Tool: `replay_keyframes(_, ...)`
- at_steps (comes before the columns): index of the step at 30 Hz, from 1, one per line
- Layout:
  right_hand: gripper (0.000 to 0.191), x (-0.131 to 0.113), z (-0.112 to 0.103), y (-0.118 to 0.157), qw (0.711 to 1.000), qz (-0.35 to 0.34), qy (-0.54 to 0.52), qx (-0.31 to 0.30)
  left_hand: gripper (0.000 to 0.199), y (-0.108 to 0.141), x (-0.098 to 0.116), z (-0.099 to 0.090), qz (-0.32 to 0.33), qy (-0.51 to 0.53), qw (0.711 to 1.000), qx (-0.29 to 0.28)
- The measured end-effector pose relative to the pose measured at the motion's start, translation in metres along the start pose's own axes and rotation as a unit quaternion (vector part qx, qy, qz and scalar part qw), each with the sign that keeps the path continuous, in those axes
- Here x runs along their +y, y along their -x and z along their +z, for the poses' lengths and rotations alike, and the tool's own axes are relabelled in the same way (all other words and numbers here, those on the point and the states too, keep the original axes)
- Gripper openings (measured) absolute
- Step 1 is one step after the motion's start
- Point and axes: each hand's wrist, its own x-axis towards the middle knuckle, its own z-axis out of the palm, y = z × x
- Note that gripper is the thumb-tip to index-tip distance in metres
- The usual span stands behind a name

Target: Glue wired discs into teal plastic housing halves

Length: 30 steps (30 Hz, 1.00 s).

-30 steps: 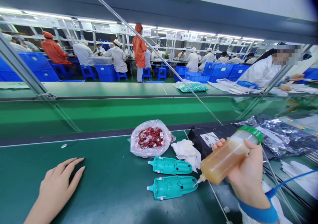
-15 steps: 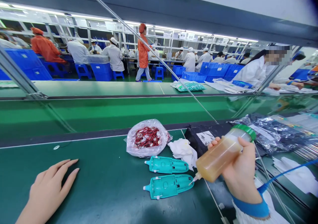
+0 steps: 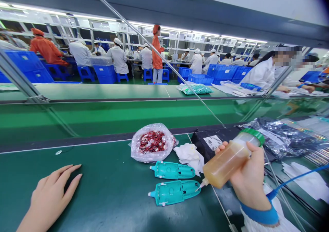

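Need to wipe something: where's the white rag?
In the head view, the white rag lies on the green bench, right of the bag of red wires, above a teal housing.

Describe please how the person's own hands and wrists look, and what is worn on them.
The left hand is bare, with no glove or band in view. The right hand is bare too, and a blue wrist strap circles its wrist, with a thin blue cable leading off from it. A white sleeve shows below the strap.
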Motion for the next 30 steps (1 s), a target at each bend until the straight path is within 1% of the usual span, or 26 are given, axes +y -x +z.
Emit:
replay_keyframes(2,0.028,-0.002,0.006,0.004,0.999,0.028,0.012,0.038,0.066,0.0,0.0,0.001,0.0,0.0,1.0,0.001)
replay_keyframes(3,0.028,-0.003,0.008,0.005,0.998,0.034,0.015,0.046,0.066,0.0,0.0,0.001,0.001,0.0,1.0,0.001)
replay_keyframes(6,0.027,-0.004,0.01,0.007,0.998,0.038,0.016,0.048,0.068,-0.001,0.0,0.0,0.002,0.0,1.0,0.001)
replay_keyframes(12,0.028,-0.004,0.008,0.005,0.999,0.039,0.009,0.037,0.067,-0.001,0.0,-0.002,0.002,0.001,1.0,0.002)
replay_keyframes(18,0.029,-0.005,0.007,0.005,0.999,0.041,0.002,0.033,0.065,0.0,-0.001,0.0,0.003,0.001,1.0,0.006)
replay_keyframes(22,0.027,-0.006,0.008,0.006,0.998,0.051,0.001,0.04,0.068,0.0,-0.002,0.002,-0.005,0.003,1.0,0.007)
replay_keyframes(27,0.029,-0.005,0.007,0.006,0.998,0.051,0.002,0.036,0.063,0.0,-0.002,0.002,-0.005,0.01,1.0,-0.009)
replay_keyframes(28,0.029,-0.004,0.005,0.004,0.998,0.05,0.002,0.033,0.062,0.0,-0.002,0.002,-0.006,0.012,1.0,-0.012)
replay_keyframes(30,0.027,-0.001,-0.002,0.0,1.0,0.024,-0.005,0.0,0.058,0.0,-0.002,0.001,-0.012,0.015,1.0,-0.015)
